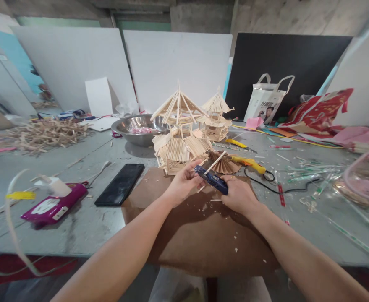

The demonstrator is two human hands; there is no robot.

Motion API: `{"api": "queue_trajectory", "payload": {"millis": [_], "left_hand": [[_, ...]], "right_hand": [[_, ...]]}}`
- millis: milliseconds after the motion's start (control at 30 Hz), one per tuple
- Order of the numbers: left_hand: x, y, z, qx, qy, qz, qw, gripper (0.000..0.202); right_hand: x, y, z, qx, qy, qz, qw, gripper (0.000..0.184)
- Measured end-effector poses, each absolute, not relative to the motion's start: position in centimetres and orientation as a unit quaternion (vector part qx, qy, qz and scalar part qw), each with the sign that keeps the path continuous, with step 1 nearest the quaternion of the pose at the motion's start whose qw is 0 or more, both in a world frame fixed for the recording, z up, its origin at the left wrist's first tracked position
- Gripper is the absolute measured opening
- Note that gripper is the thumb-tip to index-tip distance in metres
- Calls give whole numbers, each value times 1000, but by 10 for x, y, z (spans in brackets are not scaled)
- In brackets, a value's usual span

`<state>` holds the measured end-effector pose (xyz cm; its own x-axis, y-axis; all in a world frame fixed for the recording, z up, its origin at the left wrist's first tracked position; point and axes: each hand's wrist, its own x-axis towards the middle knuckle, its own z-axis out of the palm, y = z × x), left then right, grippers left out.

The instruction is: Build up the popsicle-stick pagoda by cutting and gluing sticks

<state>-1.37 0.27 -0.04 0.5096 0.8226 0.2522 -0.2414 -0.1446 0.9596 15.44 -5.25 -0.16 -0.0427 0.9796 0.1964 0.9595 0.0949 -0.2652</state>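
My right hand (239, 193) is wrapped round a dark blue hand tool (214, 179), whose exact kind I cannot make out. A thin wooden stick (215, 162) crosses the tool near its left end and slants up to the right. Fingers of my left hand (184, 182) are closed at that end, pinching the stick; the contact is partly hidden. Just beyond my hands stands a pavilion model (181, 144) built of wooden sticks, with an open-ribbed upper roof. Beneath the hands lies a brown board (203, 235) with small wood scraps on it.
A second stick pavilion (217, 119) and a steel bowl (140, 136) stand behind. Right are a yellow glue gun (250, 163) with a black cord and a yellow-handled knife (236, 143). Left lie a black phone (119, 184), a purple power strip (56, 204) and piled sticks (45, 136).
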Motion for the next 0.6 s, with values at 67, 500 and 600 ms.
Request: {"api": "queue_trajectory", "payload": {"millis": [67,500,600], "left_hand": [[-13,3,-3,659,248,423,570,41],[-20,-3,0,852,355,350,162,22],[-20,-2,0,854,347,357,150,20]], "right_hand": [[154,-53,-1,-678,-715,28,165,32],[153,-52,-1,-679,-717,24,154,28],[153,-52,-1,-680,-718,19,151,29]]}}
